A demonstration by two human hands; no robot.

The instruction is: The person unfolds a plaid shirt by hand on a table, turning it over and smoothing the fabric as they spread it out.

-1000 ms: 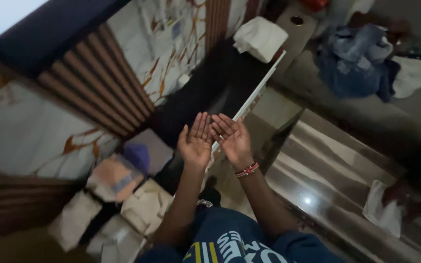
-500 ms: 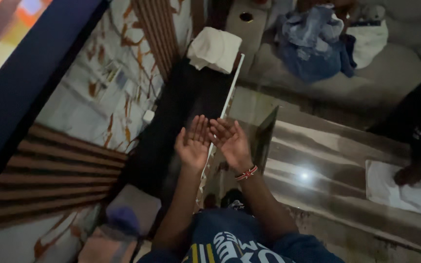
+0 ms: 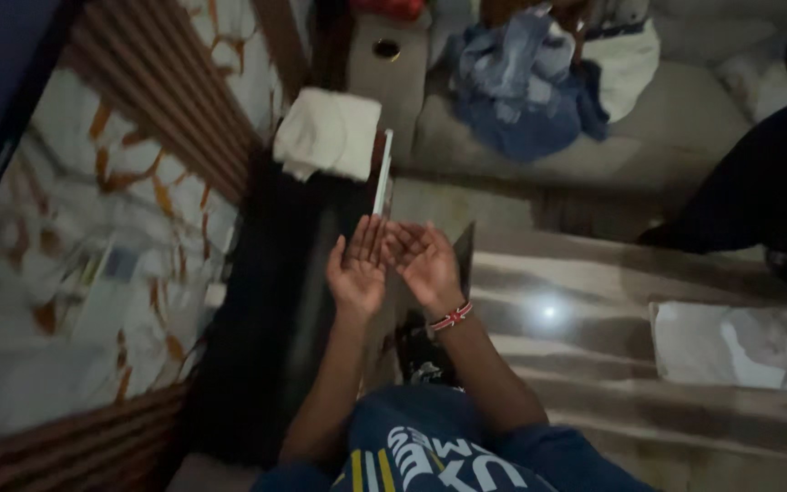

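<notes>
While held out palm-up above the lap, no grasping of anything at all: merely a cupped, open-handed pose, both palms bare. Off to the left, white marble wall panel with orange veins (image 3: 75,273), framed by brown ribbed wood trim (image 3: 184,109). Along the top, grey cushioned sofa (image 3: 676,137) bearing a heap of blue and white clothes (image 3: 521,82); beside it, at the right edge, a dark-clothed person (image 3: 758,200), apart from the hands. Lower right, glossy brown-striped surface (image 3: 594,364) with a crumpled white sheet (image 3: 740,342) lying on it. Directly beneath the hands, long dark glossy surface (image 3: 266,310), and at its far end a folded white cloth (image 3: 325,137), well beyond the fingertips and untouched. Left hand (image 3: 357,273) and right hand (image 3: 425,264) side by side, little-finger edges touching or nearly so, fingers (image 3: 366,239) spread loosely and open, gripping nothing. On the right wrist, red, white and blue patterned bracelet (image 3: 451,317). By judgement, for any pick-up from this pose: palms turned down first, then a long reach forward toward the cloth.
</notes>
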